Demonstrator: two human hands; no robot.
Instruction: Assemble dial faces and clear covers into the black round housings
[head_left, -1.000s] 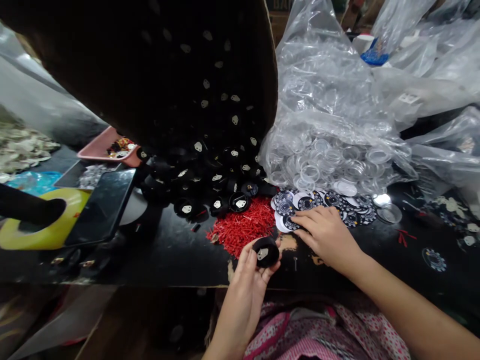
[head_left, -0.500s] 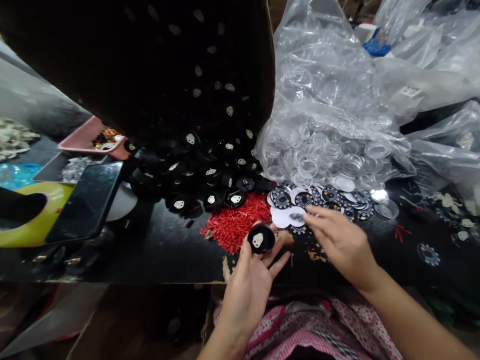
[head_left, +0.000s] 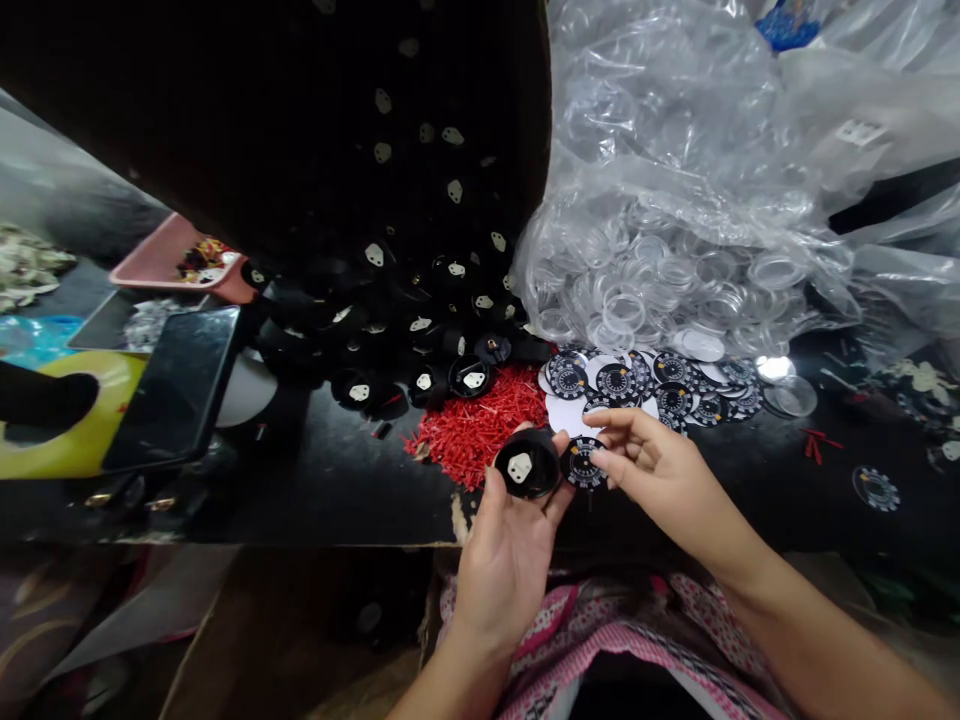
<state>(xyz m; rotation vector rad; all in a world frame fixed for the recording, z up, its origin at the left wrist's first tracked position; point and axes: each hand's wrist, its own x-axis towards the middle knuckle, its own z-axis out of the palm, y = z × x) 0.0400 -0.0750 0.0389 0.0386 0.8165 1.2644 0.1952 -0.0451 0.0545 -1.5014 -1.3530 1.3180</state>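
My left hand (head_left: 508, 545) holds a round black casing (head_left: 526, 465) with a pale metal piece inside, just above the table's front edge. My right hand (head_left: 660, 475) pinches a printed dial disc (head_left: 583, 464) beside the casing, nearly touching it. Behind my hands lie a heap of small red pins (head_left: 480, 428) and a spread of printed dial discs (head_left: 660, 382). A pile of black casings (head_left: 405, 330) spills from a tipped dark box (head_left: 300, 120).
A clear plastic bag of transparent rings (head_left: 675, 290) stands at the back right. A dark phone (head_left: 176, 390) leans on a yellow object (head_left: 67, 440) at the left, with a pink tray (head_left: 169, 260) behind. A loose clear lens (head_left: 795, 397) lies on the black table (head_left: 337, 500).
My right hand lifted one dial disc off the spread and brought it left to the casing. My left hand raised the casing slightly toward it.
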